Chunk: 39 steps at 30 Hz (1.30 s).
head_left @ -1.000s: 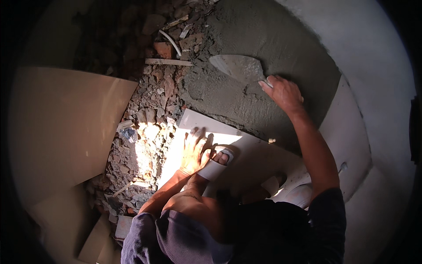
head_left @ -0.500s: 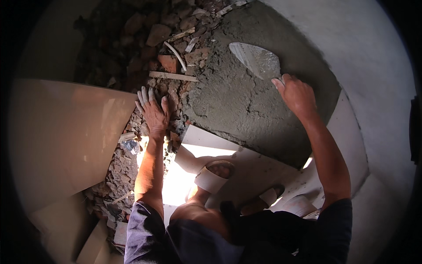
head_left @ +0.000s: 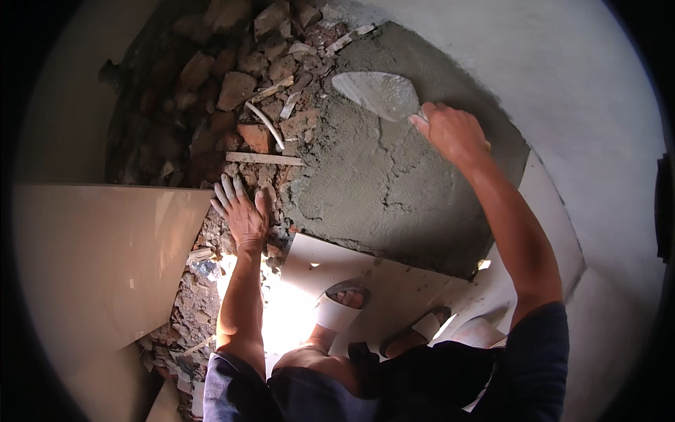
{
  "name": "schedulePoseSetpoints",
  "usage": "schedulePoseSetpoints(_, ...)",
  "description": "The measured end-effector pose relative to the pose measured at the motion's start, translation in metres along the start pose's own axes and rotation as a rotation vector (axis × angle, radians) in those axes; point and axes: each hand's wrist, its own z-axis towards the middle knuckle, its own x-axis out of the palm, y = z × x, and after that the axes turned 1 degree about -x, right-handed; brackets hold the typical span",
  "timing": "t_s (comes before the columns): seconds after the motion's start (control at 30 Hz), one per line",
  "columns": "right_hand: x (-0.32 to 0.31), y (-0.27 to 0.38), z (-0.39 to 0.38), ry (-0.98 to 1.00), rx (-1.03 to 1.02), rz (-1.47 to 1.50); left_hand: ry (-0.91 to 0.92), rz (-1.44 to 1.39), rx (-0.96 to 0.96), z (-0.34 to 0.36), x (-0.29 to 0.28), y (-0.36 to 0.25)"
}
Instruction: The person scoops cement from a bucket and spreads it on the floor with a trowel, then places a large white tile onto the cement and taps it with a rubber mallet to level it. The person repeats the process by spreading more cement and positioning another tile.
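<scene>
Two bare hands are seen from above, each reaching forward over a rough floor bed. The right hand (head_left: 455,132) is clenched around the handle of a trowel (head_left: 376,93), whose broad pointed blade is coated in grey mortar and lies flat on the far edge of a wet mortar bed (head_left: 380,179). The handle itself is hidden inside the fist. The left hand (head_left: 242,211) is held open, fingers spread and pointing away, with the palm pressed flat onto broken brick rubble (head_left: 232,91) just beside the left edge of the mortar. Nothing is gripped by it. A thin wooden strip (head_left: 264,159) lies among the rubble just beyond the fingertips. A large pale tile (head_left: 98,260) is seen to the left of the left forearm, and another pale tile (head_left: 394,288) lies below the mortar, under two sandalled feet (head_left: 344,299). A bright patch of sunlight falls beside the left forearm.
</scene>
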Motion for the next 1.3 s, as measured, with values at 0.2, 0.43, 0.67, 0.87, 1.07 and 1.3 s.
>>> schedulePoseSetpoints(0.2, -0.003, -0.015, 0.024, 0.000, 0.185, 0.149, 0.018, 0.019, -0.004, 0.001, -0.001, -0.002)
schedulePoseSetpoints(0.43, 0.005, -0.032, 0.045, 0.065, 0.298, 0.192, 0.059, 0.034, -0.032, 0.002, 0.003, -0.001)
schedulePoseSetpoints(0.67, -0.015, -0.018, 0.036, 0.156, 0.331, 0.285, 0.042, 0.042, -0.024, 0.001, 0.004, 0.000)
schedulePoseSetpoints(0.87, -0.024, 0.028, 0.034, -0.012, 0.125, 0.296, 0.036, 0.029, -0.019, 0.002, 0.002, -0.002)
schedulePoseSetpoints(1.07, -0.004, 0.000, 0.014, 0.130, 0.178, 0.146, 0.046, 0.041, -0.028, 0.001, 0.001, -0.003)
schedulePoseSetpoints(1.3, 0.020, -0.016, 0.038, 0.022, 0.386, 0.424, 0.014, 0.010, -0.008, 0.002, 0.001, -0.002)
